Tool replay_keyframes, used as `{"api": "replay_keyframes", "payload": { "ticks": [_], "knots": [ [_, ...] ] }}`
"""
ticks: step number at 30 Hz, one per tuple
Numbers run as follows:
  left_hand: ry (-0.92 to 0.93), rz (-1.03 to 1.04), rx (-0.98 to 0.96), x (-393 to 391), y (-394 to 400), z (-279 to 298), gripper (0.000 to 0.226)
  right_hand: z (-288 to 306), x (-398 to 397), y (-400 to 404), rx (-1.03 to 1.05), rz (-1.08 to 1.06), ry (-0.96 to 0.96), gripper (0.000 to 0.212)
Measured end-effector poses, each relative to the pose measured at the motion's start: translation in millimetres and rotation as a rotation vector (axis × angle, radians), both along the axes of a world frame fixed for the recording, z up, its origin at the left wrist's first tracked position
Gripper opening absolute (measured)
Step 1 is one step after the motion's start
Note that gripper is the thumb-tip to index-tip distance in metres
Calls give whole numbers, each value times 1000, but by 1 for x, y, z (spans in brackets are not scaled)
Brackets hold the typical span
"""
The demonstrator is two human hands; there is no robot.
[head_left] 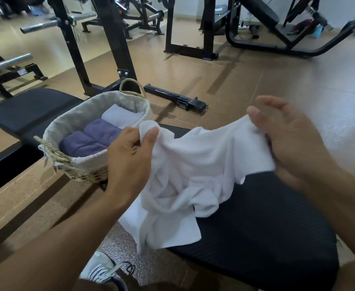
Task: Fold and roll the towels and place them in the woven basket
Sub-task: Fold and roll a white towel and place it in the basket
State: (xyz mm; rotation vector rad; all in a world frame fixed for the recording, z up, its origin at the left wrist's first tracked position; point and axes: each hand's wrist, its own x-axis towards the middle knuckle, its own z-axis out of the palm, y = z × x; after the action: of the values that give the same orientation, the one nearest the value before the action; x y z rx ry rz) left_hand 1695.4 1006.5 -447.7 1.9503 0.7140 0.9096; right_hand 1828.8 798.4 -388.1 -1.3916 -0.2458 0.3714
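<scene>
A crumpled white towel (pixel 189 173) hangs between my hands above a black padded bench (pixel 266 227). My left hand (pixel 130 152) pinches its left top corner between thumb and fingers. My right hand (pixel 287 137) holds the right top edge with the thumb, its fingers half spread. The towel's lower part lies bunched on the bench and droops over the bench's left edge. To the left, a woven basket (pixel 84 173) with a pale cloth liner sits on the bench. Inside it lie two rolled purple towels (pixel 92 137) and one rolled white towel (pixel 120 115).
Black gym racks and barbells (pixel 57 23) stand behind the basket on a tan floor. A black metal bar (pixel 174 97) lies on the floor past the bench. My shoe (pixel 103 269) shows at the bottom, left of the bench.
</scene>
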Motion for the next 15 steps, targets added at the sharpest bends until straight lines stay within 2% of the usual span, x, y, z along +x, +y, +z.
{"api": "replay_keyframes", "payload": {
  "ticks": [2, 3, 5, 6, 8, 10, 15],
  "knots": [
    [-35, -96, -37, -3, -15, 0, 34, -1, -11, 3, -34, 171, -30, 15],
    [-41, -169, -54, -4, -24, -1, 32, -3, -17, 5, -65, 288, -42, 18],
    [-44, -301, -100, -8, -40, -2, 28, -9, -28, 7, -142, 491, -123, 36],
    [-52, -337, -134, -9, -47, -1, 25, -12, -31, 7, -208, 541, -230, 45],
    [-69, -365, -192, -11, -53, -2, 26, -18, -32, 7, -383, 506, -540, 54],
    [-71, -387, -206, -10, -54, -4, 25, -20, -31, 5, -503, 428, -757, 49],
    [-125, -416, -348, -11, -58, -2, 16, -32, -32, 10, -539, 298, -989, 11]
  ]
}}
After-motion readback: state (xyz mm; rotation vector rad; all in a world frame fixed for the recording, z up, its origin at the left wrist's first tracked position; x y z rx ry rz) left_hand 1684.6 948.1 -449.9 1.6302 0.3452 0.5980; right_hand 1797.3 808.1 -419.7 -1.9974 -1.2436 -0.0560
